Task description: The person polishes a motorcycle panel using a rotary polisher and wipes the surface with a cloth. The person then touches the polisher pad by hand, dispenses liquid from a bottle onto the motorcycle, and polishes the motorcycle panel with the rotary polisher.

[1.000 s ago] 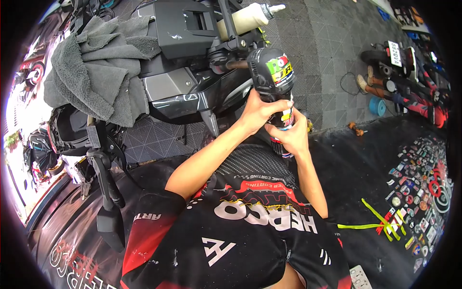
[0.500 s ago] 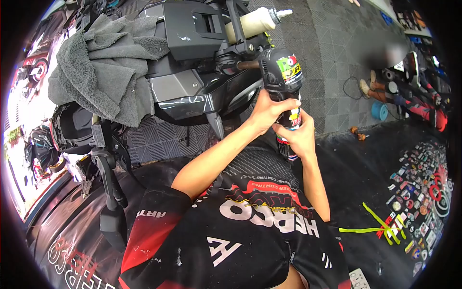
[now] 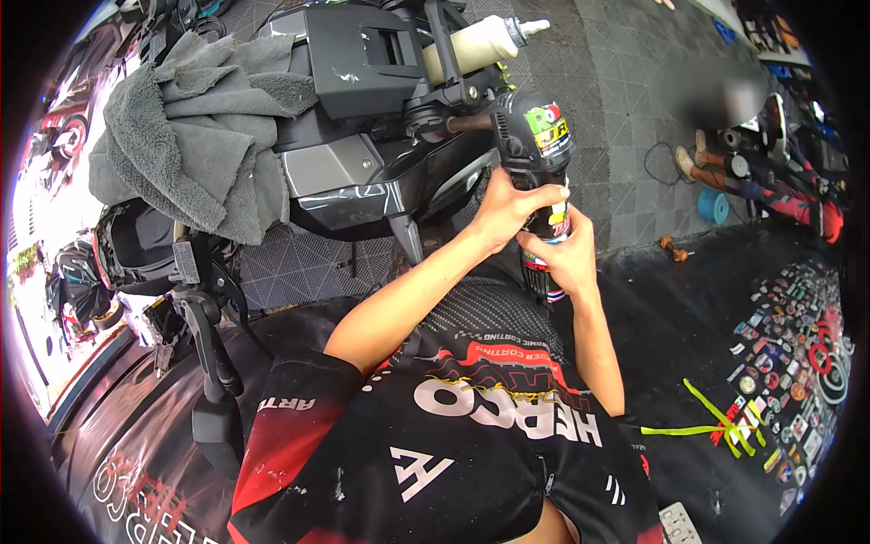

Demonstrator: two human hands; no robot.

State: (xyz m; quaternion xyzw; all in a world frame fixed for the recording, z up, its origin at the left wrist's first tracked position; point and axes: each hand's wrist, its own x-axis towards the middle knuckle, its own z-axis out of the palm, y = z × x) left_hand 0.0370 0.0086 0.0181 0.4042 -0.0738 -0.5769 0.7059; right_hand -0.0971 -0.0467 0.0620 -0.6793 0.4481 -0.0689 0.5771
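Head view, facing forward and down. A person wearing a black shirt with white lettering and red shading point(image 3: 521, 462) faces me across a black hand-held power tool with multicoloured stickers point(image 3: 537, 136). The tool stands roughly upright in the view, in front of the chest, its rounded head uppermost and its base just above the shirt. The left hand point(image 3: 501, 213) is closed about the neck below the head, thumb laid across the near side. The right hand point(image 3: 569, 258) is closed about the grip lower down, thumb also across the front; the fingers of both hands are largely hidden behind the tool.

Left of the head, a short brown rod point(image 3: 468, 123) runs to a dark round fitting point(image 3: 430, 121) on the black-and-grey motorcycle bodywork point(image 3: 331, 163); whether the rod belongs to the tool I cannot tell. Above, a cream plastic bottle with a pale nozzle point(image 3: 480, 45) lies on its side behind a black bracket arm point(image 3: 443, 45). A grey terry towel point(image 3: 208, 118) is draped over the bodywork's left end. Farther right, a blue cylinder point(image 3: 713, 207) rests on the grey patterned floor point(image 3: 634, 163). A yellow-green strip point(image 3: 680, 430) lies on the sticker-covered black surface point(image 3: 671, 335).
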